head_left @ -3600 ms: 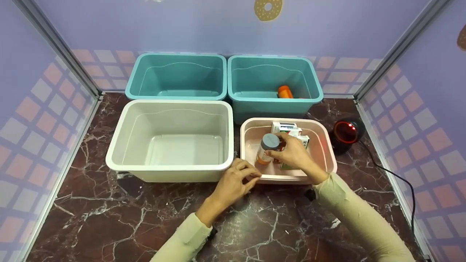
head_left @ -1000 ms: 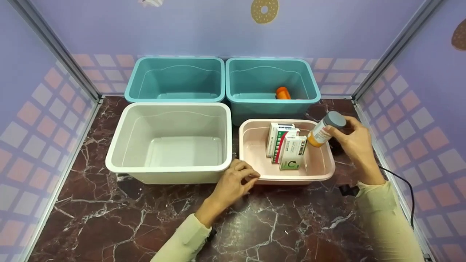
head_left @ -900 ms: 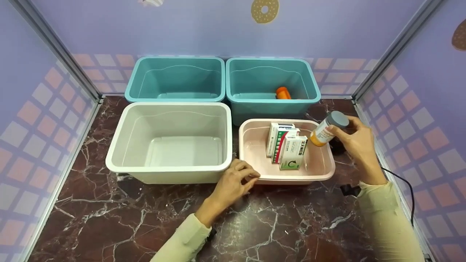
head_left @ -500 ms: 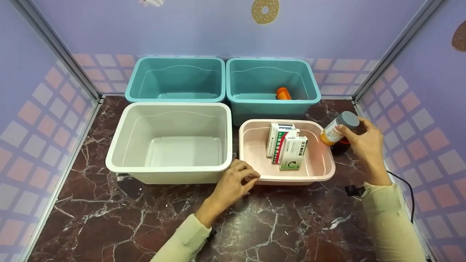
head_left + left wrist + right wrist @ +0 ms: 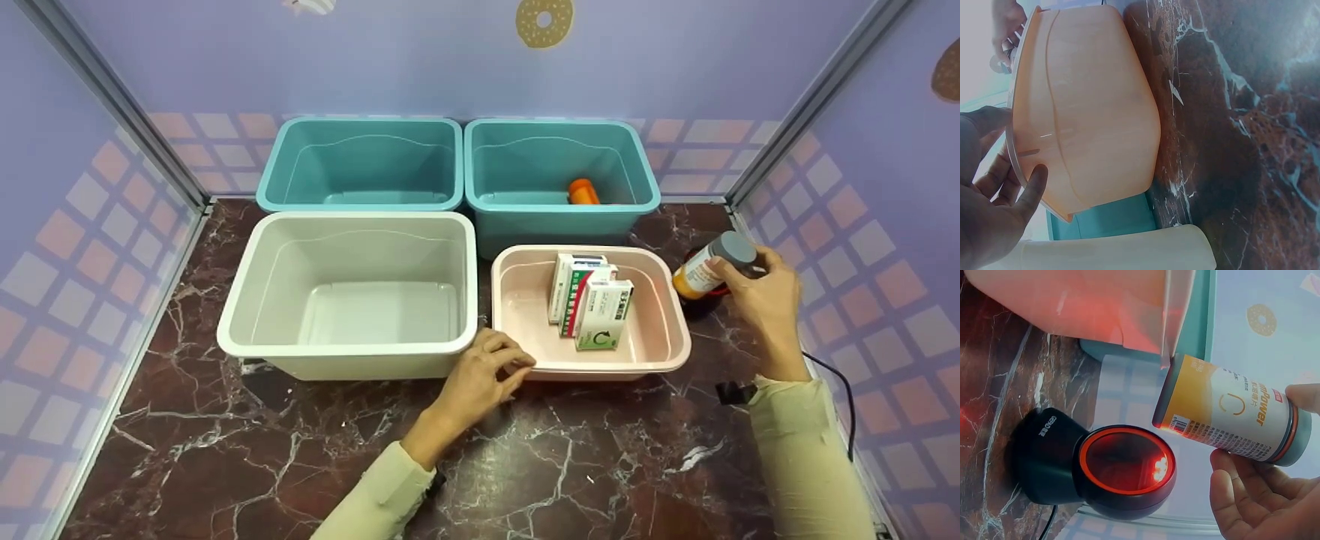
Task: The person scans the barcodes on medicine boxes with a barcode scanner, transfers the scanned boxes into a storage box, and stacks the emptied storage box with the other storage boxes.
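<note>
My right hand (image 5: 769, 300) pinches the grey cap of a pill bottle (image 5: 701, 271) with an orange and white label. The bottle leans, its base towards the pink bin's right rim. In the right wrist view, the barcode on its label faces a black barcode scanner (image 5: 1126, 467) whose red light is lit. My left hand (image 5: 484, 371) grips the near left corner of the pink bin (image 5: 529, 365); in the left wrist view, one finger (image 5: 1033, 188) lies on the outer wall and others go behind the rim. Several medicine boxes (image 5: 604, 315) stand in that bin.
A large white bin (image 5: 349, 349) stands left of the pink one. Behind are two teal bins, the left one (image 5: 360, 204) and the right one (image 5: 562, 210), which holds an orange bottle (image 5: 583, 192). The scanner's black cable (image 5: 838, 379) runs along the right wall.
My right hand has lifted the pill bottle out of the pink bin and carried it right, over to the scanner, tilting it on the way. The left hand stays at the bin's corner.
</note>
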`<state>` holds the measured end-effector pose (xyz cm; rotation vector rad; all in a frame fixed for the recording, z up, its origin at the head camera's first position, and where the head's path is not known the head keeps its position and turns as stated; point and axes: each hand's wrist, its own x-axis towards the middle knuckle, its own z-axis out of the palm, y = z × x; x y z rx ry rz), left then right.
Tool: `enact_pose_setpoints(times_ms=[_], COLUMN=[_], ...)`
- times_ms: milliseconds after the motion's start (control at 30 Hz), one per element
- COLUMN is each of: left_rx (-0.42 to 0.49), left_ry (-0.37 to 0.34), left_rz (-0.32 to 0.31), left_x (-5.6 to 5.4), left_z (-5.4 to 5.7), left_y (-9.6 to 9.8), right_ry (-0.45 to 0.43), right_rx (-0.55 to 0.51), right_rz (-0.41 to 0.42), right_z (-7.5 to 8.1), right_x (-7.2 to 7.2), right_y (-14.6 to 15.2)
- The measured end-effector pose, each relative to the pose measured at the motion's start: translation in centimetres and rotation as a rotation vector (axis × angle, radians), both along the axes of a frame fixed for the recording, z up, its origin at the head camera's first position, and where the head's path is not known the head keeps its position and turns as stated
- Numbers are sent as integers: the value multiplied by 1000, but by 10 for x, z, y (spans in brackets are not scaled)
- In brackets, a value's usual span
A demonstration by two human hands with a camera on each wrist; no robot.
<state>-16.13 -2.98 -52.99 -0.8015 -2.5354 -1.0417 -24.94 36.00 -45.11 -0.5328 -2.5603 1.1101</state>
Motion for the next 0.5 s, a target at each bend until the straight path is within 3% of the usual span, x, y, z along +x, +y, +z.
enact_pose_setpoints(times_ms=[233, 500], left_rx=[11, -7], left_ry=[-11, -12], left_rz=[-1, 3], left_x=[0, 1], left_z=[0, 2], left_y=[0, 0], right_ry=[44, 24], right_rx=[15, 10], right_rz=[-27, -58], right_z=[-9, -19], right_x=[-2, -2], right_y=[4, 9])
